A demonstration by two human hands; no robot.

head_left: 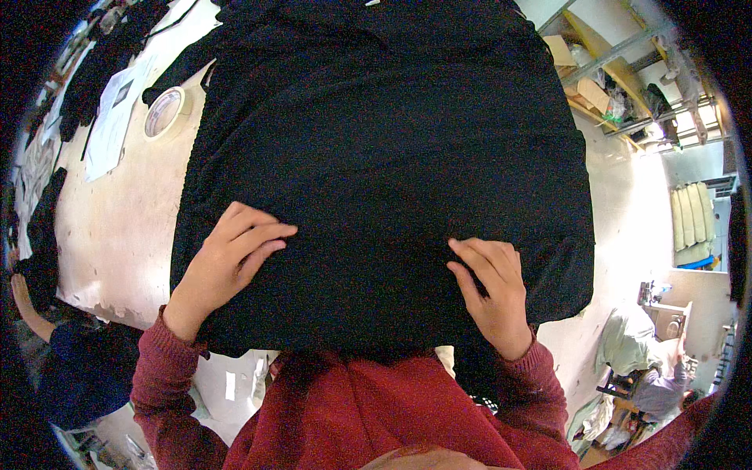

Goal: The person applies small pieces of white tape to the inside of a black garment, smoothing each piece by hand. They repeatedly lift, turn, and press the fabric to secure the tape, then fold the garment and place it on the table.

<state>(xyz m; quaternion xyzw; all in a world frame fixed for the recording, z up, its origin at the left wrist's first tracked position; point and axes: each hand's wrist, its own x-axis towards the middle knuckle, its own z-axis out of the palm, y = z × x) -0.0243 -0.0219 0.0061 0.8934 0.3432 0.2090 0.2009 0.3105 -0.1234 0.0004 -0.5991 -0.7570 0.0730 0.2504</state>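
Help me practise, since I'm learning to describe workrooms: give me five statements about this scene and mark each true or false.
1. The left hand and right hand are both over the black cloth. True.
2. The left hand holds scissors. False: no tool shows in it.
3. A sheet of paper lies to the left of the tape roll. True.
4. The tape roll sits on top of the black cloth. False: it is on the table, left of the cloth.
5. The person's sleeves are bright yellow. False: they are dark red.
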